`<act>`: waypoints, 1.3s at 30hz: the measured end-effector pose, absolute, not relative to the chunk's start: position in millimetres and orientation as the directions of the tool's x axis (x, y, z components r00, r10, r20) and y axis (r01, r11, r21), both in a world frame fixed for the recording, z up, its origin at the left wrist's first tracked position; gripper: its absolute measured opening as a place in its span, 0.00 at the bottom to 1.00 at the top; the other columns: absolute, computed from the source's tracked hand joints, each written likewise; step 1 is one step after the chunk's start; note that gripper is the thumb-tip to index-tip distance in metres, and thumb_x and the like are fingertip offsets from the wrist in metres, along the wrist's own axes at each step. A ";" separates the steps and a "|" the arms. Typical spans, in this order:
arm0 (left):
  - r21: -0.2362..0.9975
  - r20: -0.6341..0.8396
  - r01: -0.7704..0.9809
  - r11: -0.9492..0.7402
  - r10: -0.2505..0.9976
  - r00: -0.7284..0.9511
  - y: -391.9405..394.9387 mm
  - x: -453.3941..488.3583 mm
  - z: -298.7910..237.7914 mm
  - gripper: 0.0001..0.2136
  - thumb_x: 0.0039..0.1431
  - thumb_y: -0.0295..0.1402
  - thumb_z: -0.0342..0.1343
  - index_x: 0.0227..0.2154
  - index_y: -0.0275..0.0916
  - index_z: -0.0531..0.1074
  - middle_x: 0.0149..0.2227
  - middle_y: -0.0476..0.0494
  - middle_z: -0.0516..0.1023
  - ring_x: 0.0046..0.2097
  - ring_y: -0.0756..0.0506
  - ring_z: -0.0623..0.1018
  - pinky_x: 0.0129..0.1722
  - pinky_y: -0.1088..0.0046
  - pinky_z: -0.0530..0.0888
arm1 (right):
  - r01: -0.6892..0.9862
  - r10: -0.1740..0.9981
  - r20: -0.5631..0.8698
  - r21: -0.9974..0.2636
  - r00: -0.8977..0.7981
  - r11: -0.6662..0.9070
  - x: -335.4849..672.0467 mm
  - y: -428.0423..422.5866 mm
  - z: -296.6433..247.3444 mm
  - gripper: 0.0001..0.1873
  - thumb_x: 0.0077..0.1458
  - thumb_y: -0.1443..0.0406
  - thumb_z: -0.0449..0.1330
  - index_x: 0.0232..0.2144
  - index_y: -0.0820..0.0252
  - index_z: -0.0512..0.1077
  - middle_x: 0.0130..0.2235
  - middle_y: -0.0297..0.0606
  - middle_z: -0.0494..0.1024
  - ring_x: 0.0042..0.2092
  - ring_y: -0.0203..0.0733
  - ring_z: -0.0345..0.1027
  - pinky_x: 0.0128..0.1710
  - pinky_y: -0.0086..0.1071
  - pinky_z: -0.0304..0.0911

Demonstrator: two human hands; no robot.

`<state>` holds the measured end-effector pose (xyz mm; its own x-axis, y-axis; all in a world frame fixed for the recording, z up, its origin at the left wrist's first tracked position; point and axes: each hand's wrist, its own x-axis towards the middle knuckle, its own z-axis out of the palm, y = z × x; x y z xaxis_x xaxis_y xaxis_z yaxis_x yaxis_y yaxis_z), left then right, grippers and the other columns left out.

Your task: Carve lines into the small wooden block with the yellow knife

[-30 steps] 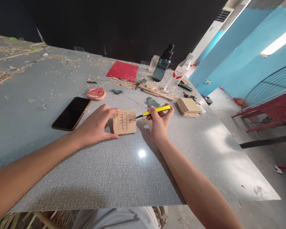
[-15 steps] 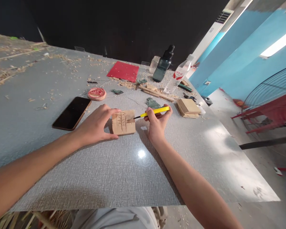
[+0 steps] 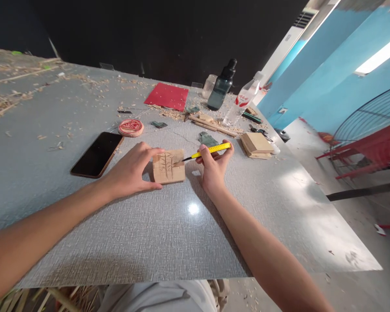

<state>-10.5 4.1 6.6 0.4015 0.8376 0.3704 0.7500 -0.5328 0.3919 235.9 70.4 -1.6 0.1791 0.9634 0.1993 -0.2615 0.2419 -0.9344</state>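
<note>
A small square wooden block [image 3: 169,168] with a carved branching pattern lies on the grey table [image 3: 169,234]. My left hand [image 3: 130,171] grips the block's left side, thumb at its near edge and fingers at its far edge. My right hand [image 3: 213,169] is closed round a yellow-handled carving knife [image 3: 211,150]. The knife's dark blade tip rests on the block's upper right part.
A black phone [image 3: 97,154] lies left of my left hand, with a round red-carved wooden disc [image 3: 131,127] behind it. Further back are a red sheet [image 3: 167,96], a dark dropper bottle [image 3: 221,86], a plastic bottle [image 3: 242,104], stacked wooden blocks [image 3: 256,144], sticks and wood shavings.
The knife tip has shifted slightly along the block's right part. My right hand moved a little to the left. My left hand stays on the block.
</note>
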 end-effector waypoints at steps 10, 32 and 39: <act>0.451 0.366 0.730 -0.514 0.852 0.374 3.4 -10.3 4.6 0.44 0.51 0.45 0.75 0.67 0.51 0.58 0.53 0.41 0.67 0.53 0.37 0.74 0.55 0.54 0.74 | -0.358 0.988 0.077 -0.926 0.133 0.120 237.1 73.2 -5.2 0.36 0.50 0.57 0.72 0.51 0.45 0.52 0.32 0.21 0.76 0.25 0.30 0.69 0.29 0.26 0.66; 0.448 0.379 0.725 -0.524 0.845 0.377 2.3 -11.2 5.2 0.43 0.52 0.45 0.74 0.67 0.50 0.59 0.54 0.40 0.69 0.54 0.35 0.74 0.55 0.54 0.74 | -0.330 0.973 0.109 -0.928 0.203 0.173 238.0 70.2 -3.1 0.34 0.52 0.57 0.71 0.51 0.46 0.53 0.32 0.22 0.76 0.24 0.30 0.66 0.27 0.27 0.64; 0.415 0.393 0.728 -0.546 0.829 0.398 2.1 -11.8 4.6 0.42 0.54 0.45 0.73 0.67 0.49 0.57 0.54 0.40 0.68 0.56 0.35 0.73 0.56 0.53 0.73 | -0.285 0.941 0.160 -0.926 0.297 0.247 243.3 75.5 -2.8 0.34 0.52 0.56 0.71 0.51 0.46 0.54 0.32 0.22 0.74 0.24 0.31 0.66 0.27 0.29 0.65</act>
